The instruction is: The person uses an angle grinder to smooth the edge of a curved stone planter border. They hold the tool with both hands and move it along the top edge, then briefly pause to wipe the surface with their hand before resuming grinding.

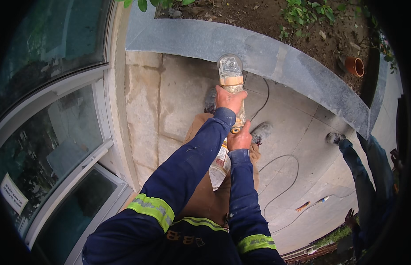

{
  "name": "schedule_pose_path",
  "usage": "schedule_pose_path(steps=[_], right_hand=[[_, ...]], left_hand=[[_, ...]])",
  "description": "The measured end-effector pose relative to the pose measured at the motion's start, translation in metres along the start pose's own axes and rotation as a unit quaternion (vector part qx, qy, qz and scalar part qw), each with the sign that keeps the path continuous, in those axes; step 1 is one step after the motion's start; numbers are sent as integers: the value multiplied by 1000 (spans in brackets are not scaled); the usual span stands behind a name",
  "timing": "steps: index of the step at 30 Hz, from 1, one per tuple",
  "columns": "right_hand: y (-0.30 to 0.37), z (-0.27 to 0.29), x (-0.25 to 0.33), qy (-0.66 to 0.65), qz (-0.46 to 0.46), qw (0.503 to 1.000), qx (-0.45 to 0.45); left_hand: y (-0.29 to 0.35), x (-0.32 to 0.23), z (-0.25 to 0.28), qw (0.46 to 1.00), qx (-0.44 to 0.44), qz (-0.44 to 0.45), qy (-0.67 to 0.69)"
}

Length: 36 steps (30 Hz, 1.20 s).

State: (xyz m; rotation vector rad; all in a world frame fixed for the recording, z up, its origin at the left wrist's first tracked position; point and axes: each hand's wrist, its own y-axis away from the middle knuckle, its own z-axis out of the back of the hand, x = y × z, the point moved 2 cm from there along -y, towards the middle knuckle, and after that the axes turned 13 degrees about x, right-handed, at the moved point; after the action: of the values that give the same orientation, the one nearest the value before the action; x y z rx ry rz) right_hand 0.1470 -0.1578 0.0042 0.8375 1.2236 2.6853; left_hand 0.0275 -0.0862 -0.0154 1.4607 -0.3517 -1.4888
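Note:
Both hands are closed round a dusty angle grinder (pixel 231 79) with a yellowish body. My left hand (pixel 231 99) wraps its middle, just behind the metal gear head. Farther back, my right hand (pixel 240 138) grips the rear end, near the cord side. The grinder's round disc, mostly hidden under the head, lies at the near edge of a grey stone coping (pixel 201 37). Whether the disc is spinning cannot be made out. A dark power cord (pixel 267 98) loops away to the right of the tool.
Beyond the coping is a soil bed with plants and an orange pot (pixel 354 66). Glazed metal frames (pixel 64 84) stand at the left. Another person's legs (pixel 369 163) are at the right. Cord loops (pixel 296 176) and a cable connector (pixel 322 200) lie on the paving.

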Motion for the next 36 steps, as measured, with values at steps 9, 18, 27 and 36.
schedule_pose_path(steps=[9,18,27,36], right_hand=[[-6,10,2,0,-29,999,-37],[5,0,3,-20,-21,1000,3],[-11,8,6,-9,-17,999,-25],[14,2,-11,-6,-40,999,-9]], left_hand=[[0,-18,-16,999,21,-20,-31],[3,1,1,1000,13,-1,-9],[-6,-17,-12,1000,18,-16,-15],[19,1,-9,999,16,10,-34]])
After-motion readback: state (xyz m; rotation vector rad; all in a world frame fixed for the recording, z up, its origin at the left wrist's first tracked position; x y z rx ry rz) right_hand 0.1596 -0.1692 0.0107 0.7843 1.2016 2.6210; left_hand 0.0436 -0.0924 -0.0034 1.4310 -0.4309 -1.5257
